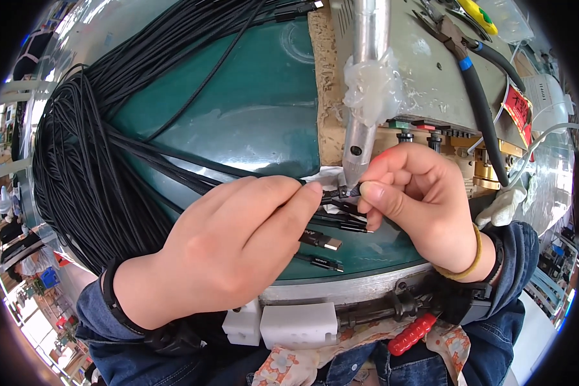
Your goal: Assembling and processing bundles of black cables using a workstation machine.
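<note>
My left hand [235,235] is closed in a pinch on a black cable, close to its connector [331,195]. The thumb and forefinger of my right hand [428,209] pinch the other end of that connector. Right above it points the tip of a metal nozzle [360,145], whose tube carries a clump of whitish hardened glue [372,87]. Whether the tip touches the connector, I cannot tell. Below my fingers lie more black cable ends, among them a wide metal-tipped plug [321,240] and a slimmer plug [320,261].
A big bundle of black cables [77,161] covers the left of the green mat [238,122]. Pliers with black handles [473,83] lie on a grey machine box [405,58]. White blocks [299,325] and a red-handled tool [412,334] sit at the near edge.
</note>
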Motion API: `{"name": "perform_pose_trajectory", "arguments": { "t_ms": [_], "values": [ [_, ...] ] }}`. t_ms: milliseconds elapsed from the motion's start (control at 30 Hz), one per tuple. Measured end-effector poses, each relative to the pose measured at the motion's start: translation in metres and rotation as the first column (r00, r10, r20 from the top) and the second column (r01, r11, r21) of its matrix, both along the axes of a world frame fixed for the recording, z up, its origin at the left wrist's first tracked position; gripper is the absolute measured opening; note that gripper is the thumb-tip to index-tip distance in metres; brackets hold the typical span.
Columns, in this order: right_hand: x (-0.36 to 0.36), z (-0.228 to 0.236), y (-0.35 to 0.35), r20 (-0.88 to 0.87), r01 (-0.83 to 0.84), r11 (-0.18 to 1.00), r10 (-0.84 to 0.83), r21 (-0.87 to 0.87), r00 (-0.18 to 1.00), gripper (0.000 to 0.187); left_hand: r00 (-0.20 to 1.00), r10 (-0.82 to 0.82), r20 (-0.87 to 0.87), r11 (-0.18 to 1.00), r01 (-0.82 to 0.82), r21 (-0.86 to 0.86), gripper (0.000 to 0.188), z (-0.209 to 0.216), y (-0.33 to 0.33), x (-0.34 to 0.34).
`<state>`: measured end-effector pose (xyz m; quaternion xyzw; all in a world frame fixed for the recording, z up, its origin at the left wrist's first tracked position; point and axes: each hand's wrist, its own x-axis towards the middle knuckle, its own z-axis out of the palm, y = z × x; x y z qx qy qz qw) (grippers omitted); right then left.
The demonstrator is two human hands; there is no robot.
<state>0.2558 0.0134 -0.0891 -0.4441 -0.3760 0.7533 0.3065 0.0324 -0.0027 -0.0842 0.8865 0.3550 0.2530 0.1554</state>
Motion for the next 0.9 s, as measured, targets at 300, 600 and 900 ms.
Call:
{"name": "perform_pose_trajectory", "arguments": {
  "t_ms": [300,600,900],
  "values": [
    [0.0018,0.0033,-0.0045,0.063,-0.030,0.996,0.025,0.084,0.998,0.010,0.999,-0.037,-0.014,0.997,0.036,-0.066,0.040,0.0057,0.0019,-0.0031],
    [0.0037,-0.0008,-0.0038,0.201,-0.152,0.871,0.062,0.467,0.978,0.013,0.999,-0.034,0.005,0.995,0.035,-0.097,0.037,0.0076,0.0027,-0.0031],
    [0.0062,0.0086,-0.0013,-0.085,-0.097,0.995,0.095,-0.025,0.992,0.009,0.976,-0.171,0.132,0.984,0.163,0.071,0.027,-0.0006,0.0084,-0.0084]
  ]
}}
